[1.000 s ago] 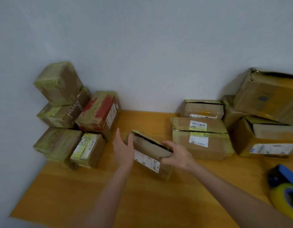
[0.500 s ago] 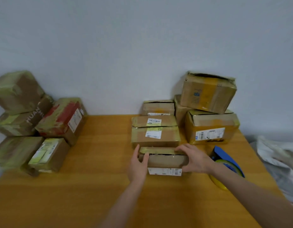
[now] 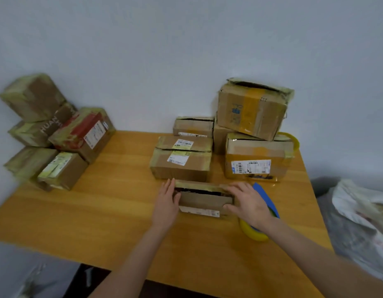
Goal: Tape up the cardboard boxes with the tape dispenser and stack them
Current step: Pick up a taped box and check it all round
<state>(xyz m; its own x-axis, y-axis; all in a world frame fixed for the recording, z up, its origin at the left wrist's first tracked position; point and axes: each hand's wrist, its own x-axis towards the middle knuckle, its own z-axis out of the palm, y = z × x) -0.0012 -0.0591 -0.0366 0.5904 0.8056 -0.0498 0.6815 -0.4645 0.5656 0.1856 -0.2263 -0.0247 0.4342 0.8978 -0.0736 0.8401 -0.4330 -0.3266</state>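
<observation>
A small cardboard box (image 3: pixel 204 202) with a white label lies on the wooden table (image 3: pixel 113 211), its top flap slightly open along a dark gap. My left hand (image 3: pixel 166 204) presses flat against its left end, fingers straight and thumb on the front. My right hand (image 3: pixel 249 204) grips the right end, fingers over the top and thumb on the front. The blue tape dispenser (image 3: pixel 264 195) with a yellow roll lies just right of the box, partly hidden under my right hand. Taped boxes (image 3: pixel 57 134) are piled at the left wall.
Directly behind the small box sits a labelled box (image 3: pixel 179 168), with more boxes behind it. A bigger stack (image 3: pixel 256 155) rises at the back right. A white bag (image 3: pixel 362 216) lies off the table's right edge. The wall runs close behind.
The small box has moved right from beside the left pile and come down level in front of the labelled box. Both hands stayed on it. The view swung right.
</observation>
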